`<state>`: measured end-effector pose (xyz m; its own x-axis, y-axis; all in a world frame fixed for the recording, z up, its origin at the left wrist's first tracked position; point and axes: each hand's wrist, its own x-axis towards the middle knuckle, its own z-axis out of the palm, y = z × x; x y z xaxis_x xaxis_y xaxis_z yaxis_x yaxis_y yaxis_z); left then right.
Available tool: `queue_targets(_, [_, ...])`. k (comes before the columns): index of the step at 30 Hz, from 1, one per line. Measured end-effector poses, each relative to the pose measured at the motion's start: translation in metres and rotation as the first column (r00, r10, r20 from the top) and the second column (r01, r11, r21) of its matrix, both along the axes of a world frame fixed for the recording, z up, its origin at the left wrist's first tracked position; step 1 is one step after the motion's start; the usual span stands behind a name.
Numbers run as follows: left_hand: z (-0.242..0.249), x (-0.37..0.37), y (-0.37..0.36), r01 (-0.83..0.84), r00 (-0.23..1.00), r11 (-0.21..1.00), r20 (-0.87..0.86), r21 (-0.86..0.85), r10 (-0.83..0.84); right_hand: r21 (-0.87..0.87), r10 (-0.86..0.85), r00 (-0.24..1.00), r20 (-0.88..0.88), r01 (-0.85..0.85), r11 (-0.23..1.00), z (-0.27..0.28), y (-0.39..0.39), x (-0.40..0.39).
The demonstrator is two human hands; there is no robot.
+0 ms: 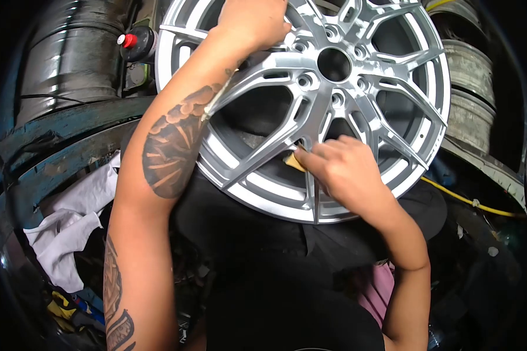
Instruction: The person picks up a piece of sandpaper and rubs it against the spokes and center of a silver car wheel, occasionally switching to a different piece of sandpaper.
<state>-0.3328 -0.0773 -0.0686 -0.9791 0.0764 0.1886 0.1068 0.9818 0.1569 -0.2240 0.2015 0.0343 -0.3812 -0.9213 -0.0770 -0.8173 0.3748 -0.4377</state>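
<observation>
A silver multi-spoke alloy wheel (pixel 334 126) lies face up and tilted in front of me, its lower edge close to my lap. Bright bare-looking patches show on its spokes and rim. My right hand (pixel 345 169) is closed at a lower spoke, pinching a small yellow piece of sandpaper (pixel 294 162) against it. At the top edge of the view, my left hand (pixel 255 22) is curled over the wheel's upper left spokes. Part of that hand is cut off, and its fingertips are mostly hidden.
Worn wheel barrels (pixel 70 58) stand at the left, with more stacked rims (pixel 469 88) at the right. A dark bottle with a red cap (pixel 130 41) is beside the wheel. White cloth (pixel 70 234) hangs at left; a yellow hose (pixel 468 202) runs at right.
</observation>
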Motion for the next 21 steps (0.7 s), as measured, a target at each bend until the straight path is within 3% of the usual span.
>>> queue_targets(1, [-0.002, -0.004, -0.003, 0.001, 0.999, 1.0, 0.038, -0.002, -0.001, -0.038, -0.026, 0.999, -0.019, 0.025, 0.999, 0.005, 0.001, 0.004])
queue_targets(4, [-0.003, 0.007, -0.001, 0.072, 0.985, 0.997, -0.159, -0.008, -0.073, -0.237, -0.124, 0.981, -0.152, 0.086, 0.968, 0.005, -0.015, 0.01])
queue_targets(5, [0.002, 0.003, 0.003, 0.024, 1.0, 0.996, -0.017, 0.081, -0.022, -0.144, -0.088, 0.98, -0.179, 0.062, 0.988, 0.001, -0.017, 0.009])
queue_targets(6, [0.008, 0.005, 0.009, 0.024, 0.998, 1.0, 0.055, -0.012, -0.023, -0.047, -0.042, 0.991, -0.124, 0.036, 0.998, -0.008, -0.015, 0.009])
queue_targets(8, [0.022, -0.002, 0.007, 0.008, 0.987, 0.978, 0.158, -0.21, 0.025, 0.01, -0.009, 0.983, -0.183, 0.011, 1.0, 0.002, -0.007, 0.007])
queue_targets(9, [0.02, -0.001, 0.003, 0.045, 0.997, 0.997, -0.055, -0.069, -0.049, -0.027, -0.016, 0.98, -0.2, 0.011, 1.0, 0.012, -0.011, 0.004])
queue_targets(12, [0.011, 0.003, 0.004, 0.007, 0.998, 0.997, 0.065, 0.076, -0.012, -0.074, -0.052, 0.988, -0.147, 0.042, 0.996, -0.004, -0.018, 0.001])
queue_targets(13, [-0.004, 0.016, 0.003, 0.054, 0.975, 0.993, -0.21, -0.107, -0.075, 0.019, -0.124, 0.992, 0.018, 0.124, 0.992, -0.011, -0.011, 0.006])
queue_targets(18, [-0.013, 0.004, -0.002, 0.053, 0.993, 0.997, -0.106, -0.057, -0.058, -0.042, -0.135, 0.987, 0.089, 0.139, 0.989, 0.006, -0.009, -0.005])
queue_targets(21, [-0.005, 0.008, 0.003, 0.077, 0.978, 0.996, -0.191, -0.055, -0.086, -0.034, -0.123, 0.986, 0.11, 0.127, 0.991, -0.016, -0.007, -0.007])
